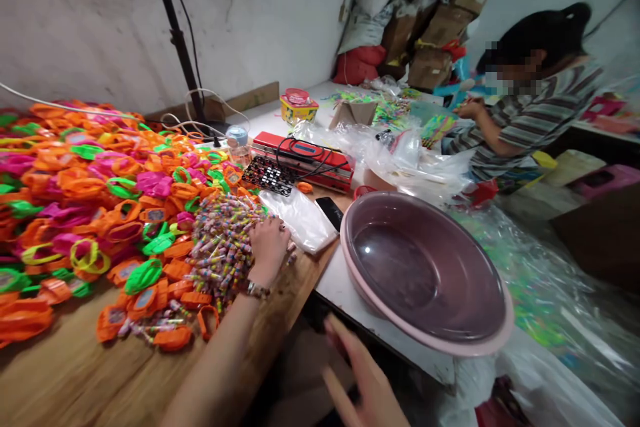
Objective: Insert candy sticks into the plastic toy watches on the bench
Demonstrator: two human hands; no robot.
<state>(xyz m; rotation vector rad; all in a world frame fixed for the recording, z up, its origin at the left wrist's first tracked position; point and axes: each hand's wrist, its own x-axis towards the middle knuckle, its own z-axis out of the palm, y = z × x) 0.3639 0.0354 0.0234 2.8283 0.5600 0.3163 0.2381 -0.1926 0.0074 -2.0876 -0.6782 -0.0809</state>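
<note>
My left hand reaches across the wooden table and rests, fingers curled, on a heap of small wrapped candy sticks. What the fingers grip is hidden. A bracelet sits on that wrist. My right hand hangs low near the table's front edge, fingers stretched apart and blurred, holding nothing. It is just below a big pink plastic basin, which is empty.
A large pile of orange, pink and green plastic toy pieces covers the left of the table. Clear plastic bags, a phone and a red machine lie beyond. Another person sits at the right, working. Boxes are stacked behind.
</note>
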